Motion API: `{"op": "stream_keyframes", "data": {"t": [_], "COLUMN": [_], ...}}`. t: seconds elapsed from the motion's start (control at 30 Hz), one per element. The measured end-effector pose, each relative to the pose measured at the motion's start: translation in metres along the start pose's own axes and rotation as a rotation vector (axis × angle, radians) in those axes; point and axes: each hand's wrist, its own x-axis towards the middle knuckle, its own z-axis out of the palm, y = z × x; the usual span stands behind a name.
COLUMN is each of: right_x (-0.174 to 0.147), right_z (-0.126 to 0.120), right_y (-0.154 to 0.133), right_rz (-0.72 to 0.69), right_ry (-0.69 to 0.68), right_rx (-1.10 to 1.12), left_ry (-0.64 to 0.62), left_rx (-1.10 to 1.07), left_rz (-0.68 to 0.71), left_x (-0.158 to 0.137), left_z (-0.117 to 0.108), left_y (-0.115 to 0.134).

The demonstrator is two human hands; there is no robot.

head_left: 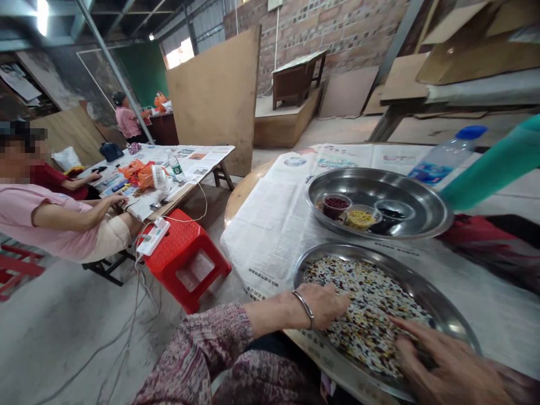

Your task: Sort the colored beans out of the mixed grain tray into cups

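A wide steel tray (pixel 458 315) in front of me holds a spread of mixed grains and beans (pixel 367 304), white, yellow, dark red and black. My left hand (pixel 324 306), with a metal bangle at its wrist, rests over the left side of the mix. Its fingers are bent down together at the grains, and anything between the fingertips is hidden. At the tray's right side my right hand (pixel 447 360) touches the mix, index finger stretched and thumb apart. Beyond lies a second steel tray (pixel 430 211) with cups of dark red beans (pixel 336 206), yellow beans (pixel 360 218) and black beans (pixel 390 214).
Newspaper (pixel 270 236) covers my table. A blue-capped bottle (pixel 447 154), a green cylinder (pixel 498 163) and a red-black bag (pixel 485 247) stand at the right. Leftward are a red stool (pixel 181 247) with a power strip (pixel 154 236), loose cables and people seated at another table (pixel 202 154).
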Motion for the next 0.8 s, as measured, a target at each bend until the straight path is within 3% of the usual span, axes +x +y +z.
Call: {"op": "stream_keyframes", "data": {"t": [0.2, 0.3, 0.4, 0.5, 0.6, 0.7, 0.8], "right_x": [-0.014, -0.018, -0.02, -0.02, -0.019, -0.018, -0.018], "right_z": [0.005, 0.004, 0.004, 0.002, 0.0, -0.002, -0.004], "right_y": [0.003, 0.002, -0.001, -0.004, -0.006, -0.007, -0.01], "right_rz": [-0.068, 0.069, 0.256, 0.333, 0.353, 0.372, 0.416], "right_ry": [0.266, 0.247, 0.255, 0.25, 0.232, 0.204, 0.182], "right_rx": [-0.012, 0.02, 0.097, 0.148, 0.159, 0.167, 0.16], "left_ry": [0.107, 0.239, 0.377, 0.436, 0.458, 0.394, 0.299], "left_rx": [-0.15, -0.033, 0.121, 0.207, 0.228, 0.173, 0.066], "left_rz": [0.158, 0.312, 0.376, 0.324, 0.128, -0.081, -0.134], "left_x": [0.016, 0.028, 0.043, 0.057, 0.061, 0.047, 0.021], "left_z": [0.023, 0.025, 0.024, 0.019, 0.011, 0.005, 0.003], "left_y": [0.019, 0.029, 0.031, 0.023, 0.012, 0.003, 0.002]}}
